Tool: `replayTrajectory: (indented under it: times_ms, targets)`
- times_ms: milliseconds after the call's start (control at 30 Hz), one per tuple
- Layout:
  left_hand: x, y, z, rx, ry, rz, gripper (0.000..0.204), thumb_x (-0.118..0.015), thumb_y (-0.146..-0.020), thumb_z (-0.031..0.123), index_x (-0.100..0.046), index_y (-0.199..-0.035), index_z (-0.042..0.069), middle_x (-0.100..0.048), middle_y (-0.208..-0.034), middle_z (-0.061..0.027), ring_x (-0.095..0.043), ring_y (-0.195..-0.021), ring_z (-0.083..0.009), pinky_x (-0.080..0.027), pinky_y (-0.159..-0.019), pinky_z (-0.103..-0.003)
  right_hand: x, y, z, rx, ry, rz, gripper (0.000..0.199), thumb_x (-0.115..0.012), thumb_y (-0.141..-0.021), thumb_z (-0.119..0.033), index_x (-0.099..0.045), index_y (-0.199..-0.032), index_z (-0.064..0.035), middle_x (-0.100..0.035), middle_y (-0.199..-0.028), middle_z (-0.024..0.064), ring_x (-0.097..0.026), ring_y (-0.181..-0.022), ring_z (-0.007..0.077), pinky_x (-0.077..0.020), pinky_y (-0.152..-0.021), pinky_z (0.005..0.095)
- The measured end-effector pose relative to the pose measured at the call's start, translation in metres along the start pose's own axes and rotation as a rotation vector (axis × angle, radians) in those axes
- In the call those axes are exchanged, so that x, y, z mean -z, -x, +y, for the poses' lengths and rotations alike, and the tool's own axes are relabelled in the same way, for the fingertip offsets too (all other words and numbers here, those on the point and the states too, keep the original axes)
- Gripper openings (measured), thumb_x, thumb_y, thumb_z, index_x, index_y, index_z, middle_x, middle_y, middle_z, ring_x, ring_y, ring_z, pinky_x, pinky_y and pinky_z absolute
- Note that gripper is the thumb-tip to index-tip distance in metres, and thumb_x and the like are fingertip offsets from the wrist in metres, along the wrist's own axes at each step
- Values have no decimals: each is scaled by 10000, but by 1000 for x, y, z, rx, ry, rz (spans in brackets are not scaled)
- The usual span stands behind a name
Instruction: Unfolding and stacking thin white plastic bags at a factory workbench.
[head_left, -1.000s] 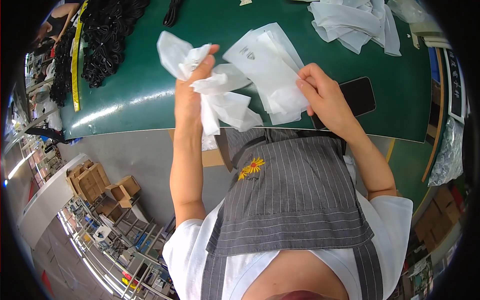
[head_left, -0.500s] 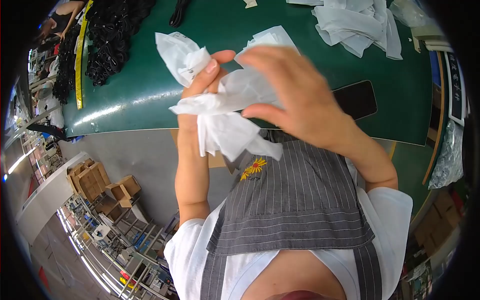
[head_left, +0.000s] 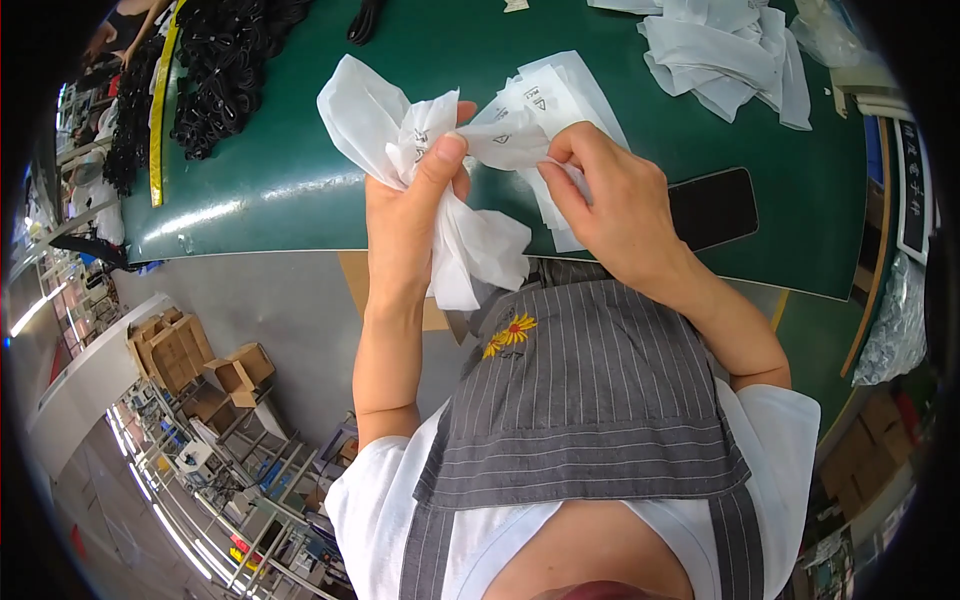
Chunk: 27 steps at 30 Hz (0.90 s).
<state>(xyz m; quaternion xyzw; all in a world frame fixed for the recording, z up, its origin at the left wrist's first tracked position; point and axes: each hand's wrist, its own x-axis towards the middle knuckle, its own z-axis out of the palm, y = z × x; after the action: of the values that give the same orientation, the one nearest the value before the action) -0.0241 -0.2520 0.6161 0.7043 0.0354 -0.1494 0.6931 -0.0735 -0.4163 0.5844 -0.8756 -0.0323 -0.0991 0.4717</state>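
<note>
My left hand [head_left: 408, 225] is closed round a bunch of thin white plastic bags [head_left: 362, 105], thumb on top. Some of the bunch fans out beyond the thumb, and crumpled folds hang down beside the wrist. One twisted strip of white bag stretches from the left hand across to my right hand [head_left: 618, 205], whose thumb and forefinger pinch its end. Behind and partly under the right hand lies a loose stack of flat, printed white bags [head_left: 575, 85] on the green table [head_left: 270, 130].
A black phone [head_left: 715, 208] lies right of the right hand. A heap of white bags [head_left: 715, 55] is at the far right. Black coiled cables [head_left: 225, 75] and a yellow strip [head_left: 160, 120] lie at the left. Cardboard boxes [head_left: 172, 352] stand beyond the table's near edge.
My right hand, blurred and spread earlier, has come down and now pinches the strip's end. The bunch in my left hand has spread out more, and its hanging folds have shifted.
</note>
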Motion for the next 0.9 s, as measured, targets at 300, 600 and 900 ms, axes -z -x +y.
replayTrajectory:
  times_ms: [300,600,900]
  targets:
    - [-1,2,-6,38,118,37,153,-666,-823,116,-623,-925,11,-546,-721,-2,-476,-636,-72,-364,-583,-214,13,-10,-2,74,-141,37,303,-681,-805,-213,-533,-987,-20,-595,-872,118,-589,-838,271,-469,-706,354]
    - [6,0,-14,76,-24,-54,183,-663,-822,111,-619,-967,9,-546,-720,1,-478,-648,-65,-366,-577,-215,9,-39,17,-337,-784,-142,195,-578,-905,-183,-538,-965,-2,-607,-834,76,-586,-776,135,-470,-674,250]
    - [5,-26,-27,196,218,47,197,-650,-832,165,-621,-964,21,-552,-717,-1,-476,-609,-55,-368,-540,-204,-24,13,25,-363,-548,-229,368,-625,-861,-259,-528,-1051,41,-619,-960,145,-600,-849,205,-480,-737,317]
